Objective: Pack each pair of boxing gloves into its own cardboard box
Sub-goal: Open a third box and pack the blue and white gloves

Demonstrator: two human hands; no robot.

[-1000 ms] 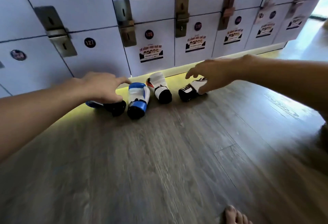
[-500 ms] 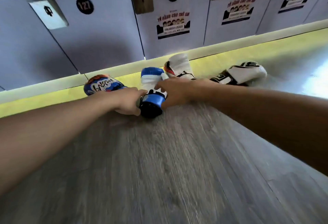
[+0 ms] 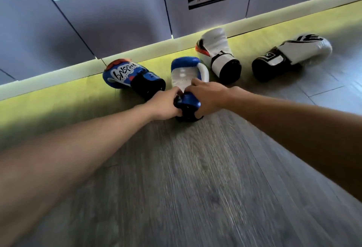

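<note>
Several boxing gloves lie in a row on the wooden floor in front of the lockers. My left hand (image 3: 166, 103) and my right hand (image 3: 205, 97) both grip the cuff of a blue-and-white glove (image 3: 186, 72) from either side. Left of it rests a blue glove (image 3: 125, 74) with white lettering. To the right lie a white glove with an orange patch (image 3: 219, 50) and a white-and-black glove (image 3: 293, 54). No cardboard box shows in this view.
A wall of white lockers (image 3: 117, 11) with a pale plinth (image 3: 58, 76) runs along the far side, close behind the gloves. Grey wood-plank floor (image 3: 186, 188) spreads out below my arms.
Both hands came together from the outer gloves onto the blue-and-white glove's cuff. My head has moved closer and lower, so the gloves now look larger.
</note>
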